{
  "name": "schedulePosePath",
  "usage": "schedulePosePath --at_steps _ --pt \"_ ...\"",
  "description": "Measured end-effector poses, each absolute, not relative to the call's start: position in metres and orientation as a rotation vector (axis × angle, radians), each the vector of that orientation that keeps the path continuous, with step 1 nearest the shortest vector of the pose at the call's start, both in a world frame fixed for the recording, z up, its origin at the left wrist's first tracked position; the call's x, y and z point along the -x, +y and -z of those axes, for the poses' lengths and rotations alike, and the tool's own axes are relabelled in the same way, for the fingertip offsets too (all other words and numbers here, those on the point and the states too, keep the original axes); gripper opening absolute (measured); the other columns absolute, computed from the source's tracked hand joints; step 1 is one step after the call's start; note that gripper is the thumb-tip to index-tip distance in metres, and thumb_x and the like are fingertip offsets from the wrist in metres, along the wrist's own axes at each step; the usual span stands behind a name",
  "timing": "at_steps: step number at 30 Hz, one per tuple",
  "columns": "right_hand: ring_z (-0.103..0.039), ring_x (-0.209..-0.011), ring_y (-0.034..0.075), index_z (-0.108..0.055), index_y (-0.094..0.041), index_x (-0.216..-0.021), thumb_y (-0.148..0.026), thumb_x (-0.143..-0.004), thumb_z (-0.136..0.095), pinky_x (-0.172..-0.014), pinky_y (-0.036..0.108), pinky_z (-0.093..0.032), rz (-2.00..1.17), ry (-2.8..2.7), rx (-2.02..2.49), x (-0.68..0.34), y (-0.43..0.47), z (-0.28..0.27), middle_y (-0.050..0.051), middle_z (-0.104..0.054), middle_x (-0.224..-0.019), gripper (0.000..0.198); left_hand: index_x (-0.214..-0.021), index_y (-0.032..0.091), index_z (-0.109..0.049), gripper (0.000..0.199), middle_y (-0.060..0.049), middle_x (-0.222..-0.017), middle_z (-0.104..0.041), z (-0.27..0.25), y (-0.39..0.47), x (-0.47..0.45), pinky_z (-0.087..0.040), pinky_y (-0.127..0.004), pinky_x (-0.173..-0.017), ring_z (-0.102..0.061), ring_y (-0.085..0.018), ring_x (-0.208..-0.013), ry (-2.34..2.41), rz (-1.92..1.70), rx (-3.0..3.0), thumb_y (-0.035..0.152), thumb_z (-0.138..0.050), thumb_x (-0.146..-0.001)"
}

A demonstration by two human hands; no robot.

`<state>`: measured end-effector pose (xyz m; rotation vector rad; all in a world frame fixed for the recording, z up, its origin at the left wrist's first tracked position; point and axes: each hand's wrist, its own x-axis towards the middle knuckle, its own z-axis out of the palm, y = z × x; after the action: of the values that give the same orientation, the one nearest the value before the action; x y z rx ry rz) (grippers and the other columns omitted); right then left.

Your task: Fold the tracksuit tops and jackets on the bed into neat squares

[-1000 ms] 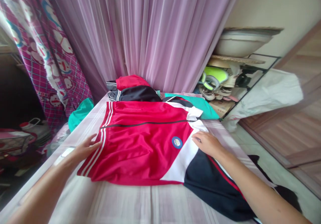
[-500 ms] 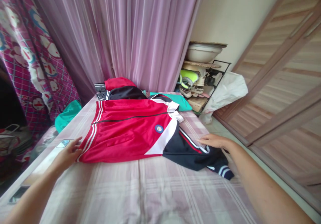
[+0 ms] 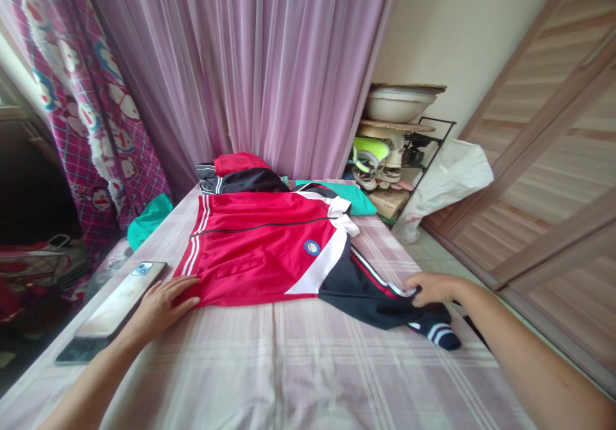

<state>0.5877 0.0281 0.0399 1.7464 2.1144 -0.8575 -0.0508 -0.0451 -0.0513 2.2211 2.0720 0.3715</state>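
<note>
A red track jacket (image 3: 260,244) with a white collar, dark sleeves and a round blue badge lies spread on the checked bedsheet (image 3: 231,366). Its striped hem points left and the collar right. My left hand (image 3: 168,298) rests flat on the lower hem corner, fingers stretched out. At the right, my right hand (image 3: 430,287) pinches the dark sleeve (image 3: 375,298) along its striped edge, short of the cuff (image 3: 443,336). The far sleeve is mostly hidden behind the jacket's body.
Two phones, one pale (image 3: 120,301) and one dark (image 3: 81,350), lie by my left forearm. Folded red and dark clothes (image 3: 240,176) and a teal cloth (image 3: 360,197) sit behind the jacket. Beyond the bed stand a shoe rack (image 3: 385,180) and a wooden wardrobe (image 3: 543,192).
My left hand has moved right onto the hem corner and flattened. My right hand has closed on the sleeve edge. The view has shifted slightly left, showing more of the phones.
</note>
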Motion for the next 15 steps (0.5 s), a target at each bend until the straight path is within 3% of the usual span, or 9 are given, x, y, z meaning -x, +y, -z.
schedulePosePath --at_steps 4,8,10,12,14,15 --pt "-0.064 -0.074 0.021 -0.070 -0.018 -0.071 -0.020 -0.060 -0.062 -0.064 0.026 -0.046 0.747 2.034 -1.701 -0.569 0.049 -0.064 0.000 -0.068 -0.070 0.014 -0.140 0.031 -0.053 0.067 -0.007 -0.136 -0.062 0.043 -0.050 0.048 -0.038 -0.052 -0.110 -0.054 -0.030 -0.129 2.033 -0.301 -2.198 0.067 -0.042 -0.084" --pt "-0.065 -0.078 0.021 -0.071 -0.018 -0.070 -0.013 -0.061 -0.064 -0.069 0.027 -0.046 0.377 2.089 -1.752 -0.528 0.088 -0.115 0.003 -0.072 -0.080 0.012 -0.139 0.040 -0.052 0.062 -0.005 -0.148 -0.051 0.034 -0.054 0.040 -0.028 -0.064 -0.111 -0.045 -0.034 -0.137 1.988 -0.110 -2.214 0.064 -0.050 -0.082" --pt "-0.063 -0.094 0.027 -0.074 -0.016 -0.092 -0.016 -0.073 -0.059 -0.081 0.034 -0.046 0.128 2.178 -1.905 -0.504 0.110 -0.133 0.011 -0.073 -0.099 0.024 -0.131 0.041 -0.060 0.053 -0.004 -0.145 -0.054 0.036 -0.053 0.039 -0.026 -0.065 -0.112 -0.047 -0.034 -0.135 2.013 -0.108 -2.226 0.060 -0.051 -0.082" --pt "-0.057 -0.110 0.032 -0.067 -0.016 -0.118 -0.019 -0.082 -0.052 -0.092 0.044 -0.042 -0.367 2.361 -2.199 -0.482 0.126 -0.139 0.017 -0.066 -0.119 0.039 -0.120 0.038 -0.069 0.045 -0.003 -0.138 -0.061 0.040 -0.049 0.041 -0.030 -0.059 -0.112 -0.054 -0.030 -0.128 2.037 -0.218 -2.220 0.057 -0.046 -0.086" --pt "-0.052 -0.117 0.034 -0.059 -0.017 -0.130 -0.020 -0.085 -0.050 -0.096 0.047 -0.040 -0.790 2.539 -2.354 -0.466 0.136 -0.131 0.019 -0.061 -0.128 0.046 -0.111 0.033 -0.073 0.047 -0.004 -0.128 -0.068 0.042 -0.045 0.043 -0.038 -0.047 -0.110 -0.061 -0.026 -0.120 2.059 -0.356 -2.171 0.058 -0.041 -0.088" --pt "-0.053 -0.116 0.033 -0.060 -0.018 -0.130 -0.021 -0.086 -0.050 -0.096 0.046 -0.041 -0.831 2.604 -2.359 -0.460 0.138 -0.123 0.018 -0.061 -0.128 0.045 -0.109 0.030 -0.074 0.050 -0.005 -0.123 -0.071 0.042 -0.042 0.044 -0.041 -0.043 -0.107 -0.063 -0.026 -0.115 2.073 -0.406 -2.133 0.059 -0.039 -0.087"
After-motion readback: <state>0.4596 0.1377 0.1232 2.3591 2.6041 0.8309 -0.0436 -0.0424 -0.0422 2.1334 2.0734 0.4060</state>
